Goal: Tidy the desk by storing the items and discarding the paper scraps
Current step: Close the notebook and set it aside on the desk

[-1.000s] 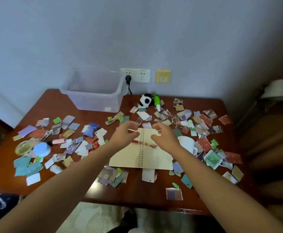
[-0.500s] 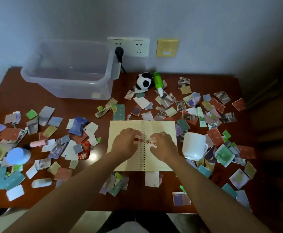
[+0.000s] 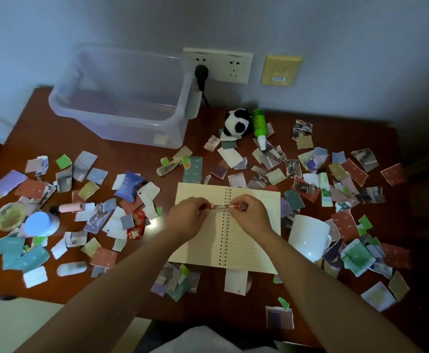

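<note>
1. A strip of bare desk (image 3: 111, 154) runs open along the front wall of the clear bin (image 3: 132, 133).
2. The white mug (image 3: 309, 238) stands just right of the notebook (image 3: 244, 248), blocking that side.
3. Paper scraps (image 3: 353, 171) crowd both flanks; panda toy (image 3: 236, 122) and green bottle (image 3: 259, 123) sit at the back.

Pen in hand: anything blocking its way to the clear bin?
Nothing visible does. Left hand and right hand hold the pen over the notebook; only flat paper scraps and a hair clip lie before the clear bin.
</note>
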